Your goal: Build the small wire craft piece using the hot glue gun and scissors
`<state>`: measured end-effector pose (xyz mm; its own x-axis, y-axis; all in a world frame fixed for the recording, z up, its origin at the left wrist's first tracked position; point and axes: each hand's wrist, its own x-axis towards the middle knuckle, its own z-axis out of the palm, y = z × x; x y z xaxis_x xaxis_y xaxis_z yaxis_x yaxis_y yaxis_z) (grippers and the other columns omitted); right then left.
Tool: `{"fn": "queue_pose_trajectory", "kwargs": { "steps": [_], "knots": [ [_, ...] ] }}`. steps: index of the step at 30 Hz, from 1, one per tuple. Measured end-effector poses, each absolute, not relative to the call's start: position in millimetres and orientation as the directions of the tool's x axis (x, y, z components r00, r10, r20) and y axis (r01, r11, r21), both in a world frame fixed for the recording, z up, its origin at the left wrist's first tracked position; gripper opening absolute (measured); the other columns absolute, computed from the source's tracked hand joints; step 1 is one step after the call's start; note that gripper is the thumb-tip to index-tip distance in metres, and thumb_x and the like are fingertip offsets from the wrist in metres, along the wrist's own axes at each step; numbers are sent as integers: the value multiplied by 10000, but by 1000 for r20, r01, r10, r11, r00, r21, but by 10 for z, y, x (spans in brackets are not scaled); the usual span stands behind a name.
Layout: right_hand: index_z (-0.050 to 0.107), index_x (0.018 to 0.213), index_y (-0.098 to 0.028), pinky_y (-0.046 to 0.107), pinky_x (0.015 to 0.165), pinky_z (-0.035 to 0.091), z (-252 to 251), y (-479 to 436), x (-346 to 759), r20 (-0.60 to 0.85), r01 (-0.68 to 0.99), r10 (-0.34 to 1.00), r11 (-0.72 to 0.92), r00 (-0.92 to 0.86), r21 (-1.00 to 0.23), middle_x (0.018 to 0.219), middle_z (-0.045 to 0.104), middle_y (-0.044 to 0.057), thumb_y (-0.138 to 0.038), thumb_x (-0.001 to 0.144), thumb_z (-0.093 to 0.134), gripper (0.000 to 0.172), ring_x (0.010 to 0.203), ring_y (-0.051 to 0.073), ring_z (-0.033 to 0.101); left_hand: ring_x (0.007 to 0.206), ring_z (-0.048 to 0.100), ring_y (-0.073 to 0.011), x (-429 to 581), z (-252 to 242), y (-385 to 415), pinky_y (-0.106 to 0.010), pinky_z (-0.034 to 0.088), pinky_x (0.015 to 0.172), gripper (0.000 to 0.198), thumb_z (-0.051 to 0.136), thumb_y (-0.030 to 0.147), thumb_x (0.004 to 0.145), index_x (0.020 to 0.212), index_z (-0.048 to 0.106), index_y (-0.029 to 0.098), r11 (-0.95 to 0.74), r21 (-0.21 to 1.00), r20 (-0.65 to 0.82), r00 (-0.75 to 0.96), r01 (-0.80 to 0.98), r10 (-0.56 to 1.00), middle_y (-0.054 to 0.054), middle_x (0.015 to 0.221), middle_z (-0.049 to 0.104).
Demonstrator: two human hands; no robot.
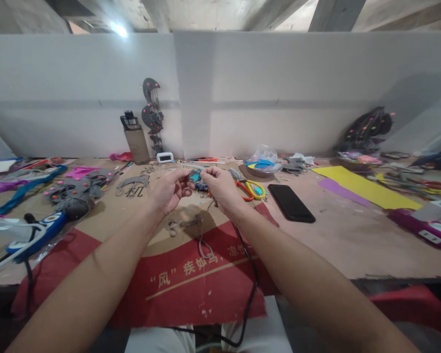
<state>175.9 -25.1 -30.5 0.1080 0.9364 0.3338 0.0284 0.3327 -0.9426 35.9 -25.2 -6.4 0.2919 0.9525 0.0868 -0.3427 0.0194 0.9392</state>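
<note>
Over the middle of the bench, my left hand [174, 190] pinches a small teal piece [195, 175] between thumb and fingers. My right hand [218, 185] is closed at the right side of the same piece, its fingertips pressed together there. The exact shape of the piece is too small to make out. Just beneath it lies a dark blue patterned object [201, 187], partly covered by my right hand. Thin grey cord [185, 223] trails loosely over the cardboard sheet [158, 242] below my hands. Scissors with orange and yellow handles [255, 190] rest right of my right hand.
A black phone [291, 203] lies to the right, with yellow sheet [367, 186] beyond. A bowl [262, 169] and a bottle [136, 142] stand at the back by the white partition. Power strips sit at both sides; a black cable [253, 274] hangs over the front edge.
</note>
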Motion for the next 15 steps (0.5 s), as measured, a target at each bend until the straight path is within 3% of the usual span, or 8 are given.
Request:
{"fn": "queue_pose_trajectory", "kwargs": {
  "steps": [7,15],
  "knots": [
    [555,711,-170,209,457,250,-296,-294,1746,399,155,911,381,105,-911,557,413,-52,-356,710,549,186,497,76,327,504,483,-66,363,-74,-274,-156,291,369,187,695,260,640,755,632,127,-106,975,151,234,-195,960,-2,639,547],
    [553,706,-170,215,472,269,-310,-295,1744,419,176,902,398,101,-900,567,426,-47,-364,729,527,197,507,82,337,458,481,-72,358,-93,-237,-170,318,378,173,699,259,641,733,640,125,-121,971,169,232,-207,958,-11,571,561]
  ]
}}
